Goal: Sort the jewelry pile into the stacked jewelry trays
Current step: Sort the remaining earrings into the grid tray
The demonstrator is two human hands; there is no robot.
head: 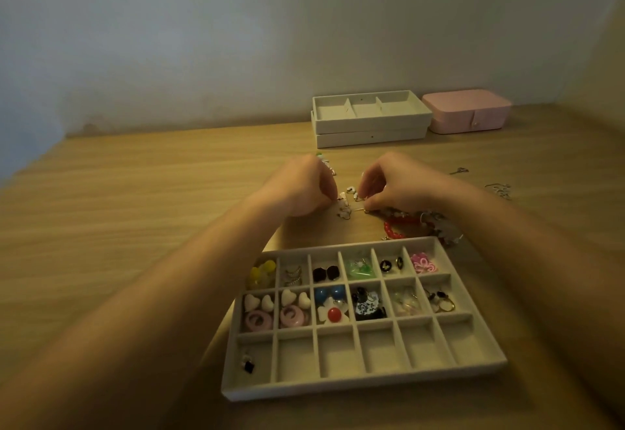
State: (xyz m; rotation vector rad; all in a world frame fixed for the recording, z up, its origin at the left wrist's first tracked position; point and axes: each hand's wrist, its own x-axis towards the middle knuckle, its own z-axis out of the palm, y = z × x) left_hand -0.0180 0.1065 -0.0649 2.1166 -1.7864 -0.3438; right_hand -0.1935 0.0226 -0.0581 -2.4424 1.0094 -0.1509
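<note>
1. The left hand [301, 186] lay knuckles up on the table [135, 209], at 11 o'clock from the grid tray [365, 385]. Its fingers were curled, and their tips pinched a small white-and-silver trinket [344, 204].
2. The right hand [392, 182], at 12 o'clock from that tray, was curled the same way. Its fingertips nipped the trinket's wire end from 3 o'clock.
3. The trinket sat low between the two hands, on or just above the wood; which could not be told.
4. The pile [422, 221] lay just beside the right hand at its 5 o'clock, touching the tray's far rim. A red bracelet [399, 226] showed in it.
5. Loose chains [499, 189] lay at 3 o'clock from the right hand, well apart from the pile.
6. A green piece [319, 155] peeked out at 12 o'clock from the left hand.
7. The grid tray held sorted pieces in its far and middle rows:
   - yellow beads [262, 272] were in the far left cell
   - a pink flower [423, 263] was in the far right cell
   - white hearts [258, 301] lay over pink swirls in the middle row
8. Its near row held one black piece [248, 366], in the left cell.
9. The stacked trays [368, 125] stood at 12 o'clock from the hands, against the wall.
10. A pink box [468, 111] stood just beside the stack at 3 o'clock.
</note>
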